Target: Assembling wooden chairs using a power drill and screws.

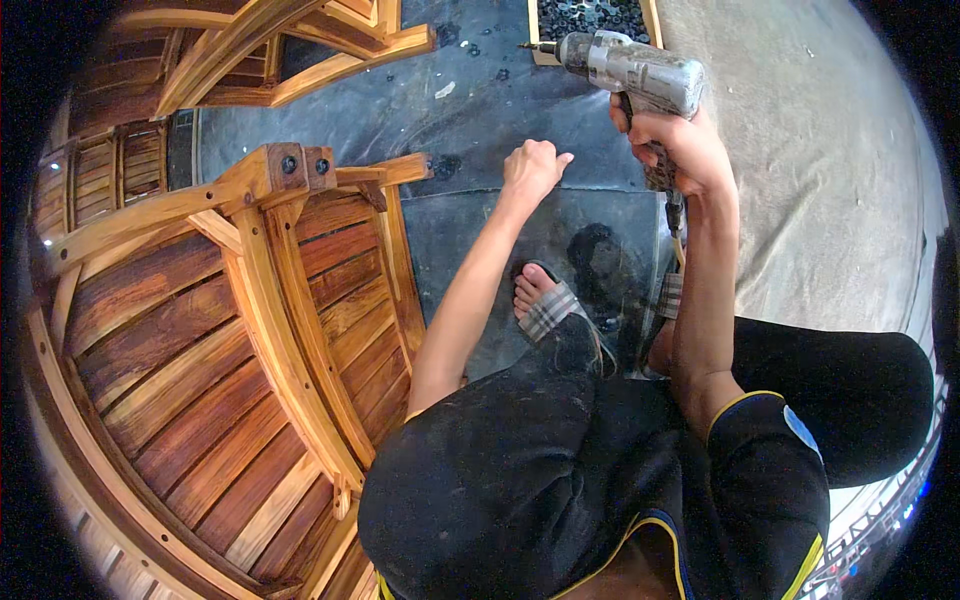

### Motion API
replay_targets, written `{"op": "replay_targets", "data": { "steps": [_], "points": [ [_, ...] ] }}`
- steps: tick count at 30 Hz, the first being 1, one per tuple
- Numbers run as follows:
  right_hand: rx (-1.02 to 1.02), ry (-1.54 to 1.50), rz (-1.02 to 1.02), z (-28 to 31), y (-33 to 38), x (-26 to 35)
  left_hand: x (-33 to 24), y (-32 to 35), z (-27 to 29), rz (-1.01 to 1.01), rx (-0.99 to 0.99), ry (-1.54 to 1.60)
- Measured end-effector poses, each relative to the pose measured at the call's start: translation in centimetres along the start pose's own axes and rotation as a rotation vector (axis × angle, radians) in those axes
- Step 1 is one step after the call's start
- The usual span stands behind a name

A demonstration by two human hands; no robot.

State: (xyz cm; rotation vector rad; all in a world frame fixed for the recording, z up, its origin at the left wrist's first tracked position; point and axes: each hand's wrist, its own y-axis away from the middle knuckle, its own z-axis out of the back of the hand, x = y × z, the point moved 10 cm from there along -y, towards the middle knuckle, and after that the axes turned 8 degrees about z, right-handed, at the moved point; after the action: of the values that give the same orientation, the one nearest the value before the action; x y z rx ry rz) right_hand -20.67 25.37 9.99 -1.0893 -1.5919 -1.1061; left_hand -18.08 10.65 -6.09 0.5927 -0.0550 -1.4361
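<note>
My right hand (682, 150) is wrapped around the grip of a worn grey power drill (640, 72), held up at the upper right. Its bit points left, above the near edge of an open wooden box (590, 18) full of small black parts. From the bottom of the grip a pale cord or hose (680, 245) runs down. My left hand (535, 170) hovers over the dark mat, its fingers curled in and the thumb sticking out to the right. Whatever it may hold is hidden. Left of it lies a wooden slatted furniture piece (265, 330) with dark bolt heads on its end block.
Another wooden furniture piece (290, 60) lies at the upper left, its leg reaching toward the box. A dark mat (440, 250) with scattered small bits covers the floor. Beige cloth (810, 180) spreads on the right. My sandalled foot (540, 300) rests on the mat between my arms.
</note>
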Motion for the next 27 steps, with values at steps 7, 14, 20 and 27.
{"op": "replay_targets", "data": {
  "steps": [7, 14, 20, 27],
  "points": [
    [0.003, 0.032, 0.005, 0.0, -0.1, 0.9, -1.6, -0.4, -0.3, -0.248, 0.08, -0.137],
    [0.018, 0.027, -0.017, 0.0, 0.1, 0.4, -2.2, -0.1, -1.5, -0.325, 0.163, -0.276],
    [0.017, 0.036, -0.017, 0.2, 0.2, 0.3, -2.5, 0.6, -1.3, -0.359, 0.102, -0.174],
    [0.004, 0.016, -0.003, -0.3, 0.3, 1.0, -2.7, 2.6, -0.7, -0.422, -0.121, -0.142]
  ]
}}
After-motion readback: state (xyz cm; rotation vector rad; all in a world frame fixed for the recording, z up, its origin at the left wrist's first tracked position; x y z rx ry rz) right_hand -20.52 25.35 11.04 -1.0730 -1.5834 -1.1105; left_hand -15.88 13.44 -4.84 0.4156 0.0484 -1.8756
